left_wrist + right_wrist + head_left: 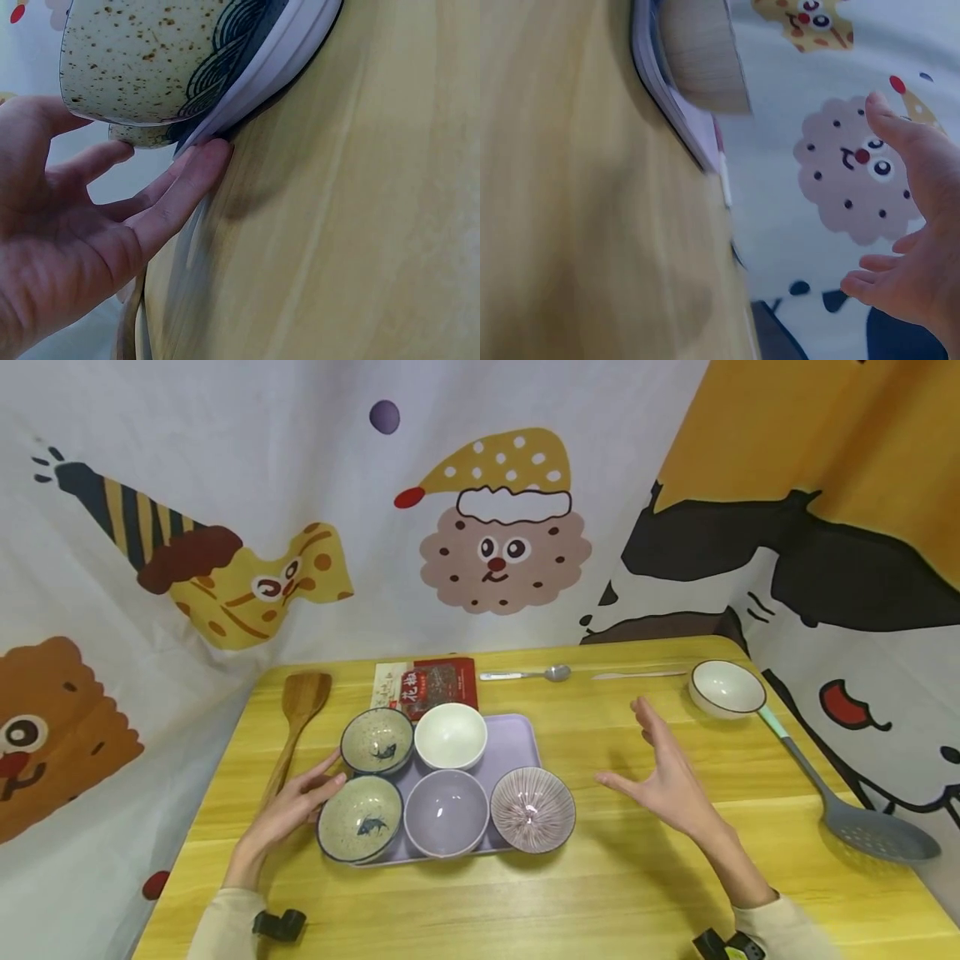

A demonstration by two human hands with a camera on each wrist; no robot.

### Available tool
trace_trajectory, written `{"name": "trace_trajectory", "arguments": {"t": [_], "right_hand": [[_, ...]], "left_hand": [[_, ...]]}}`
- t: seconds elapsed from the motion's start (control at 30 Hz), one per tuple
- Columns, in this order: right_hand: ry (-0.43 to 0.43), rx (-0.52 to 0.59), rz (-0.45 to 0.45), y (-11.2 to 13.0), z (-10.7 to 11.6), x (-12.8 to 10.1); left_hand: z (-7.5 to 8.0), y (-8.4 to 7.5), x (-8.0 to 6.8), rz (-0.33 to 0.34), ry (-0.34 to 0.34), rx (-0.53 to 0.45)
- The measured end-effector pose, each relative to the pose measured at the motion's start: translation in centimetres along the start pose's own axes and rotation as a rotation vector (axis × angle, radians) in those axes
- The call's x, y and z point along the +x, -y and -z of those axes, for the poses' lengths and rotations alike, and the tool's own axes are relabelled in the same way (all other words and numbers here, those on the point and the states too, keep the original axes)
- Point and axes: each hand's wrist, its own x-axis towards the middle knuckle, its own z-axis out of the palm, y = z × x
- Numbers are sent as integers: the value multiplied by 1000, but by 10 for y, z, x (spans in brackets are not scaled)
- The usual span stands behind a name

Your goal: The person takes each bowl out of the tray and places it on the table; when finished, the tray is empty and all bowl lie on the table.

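Nearest, on a lavender tray (516,739): speckled fish-motif bowl (348,818), plain lavender bowl (447,814), streaked bowl (534,810), left to right. Left hand (288,806) at the tray's left side, fingers spread, fingertips touching its rim. Right hand (667,785) in the air right of the tray, thumb wide of the fingers. Next row: second fish-motif bowl (375,735), white bowl (450,735). Beyond: Sichuan pepper packet (442,683), spoon (557,673).

Head view bright; soft shadows on table (600,906); glint in striped bowl (533,806); right wrist view blurred.
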Motion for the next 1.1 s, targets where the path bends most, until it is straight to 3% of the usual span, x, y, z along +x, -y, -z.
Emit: {"name": "trace_trajectory", "arguments": {"t": [0.43, 0.77, 1.1], "right_hand": [[152, 36, 117, 7, -53, -24], [305, 31, 100, 14, -73, -32], [322, -11, 62, 16, -80, -32]], "left_hand": [[-2, 1, 4, 12, 0, 12], [-1, 2, 5, 7, -5, 44], [0, 2, 3, 3, -5, 39]]}}
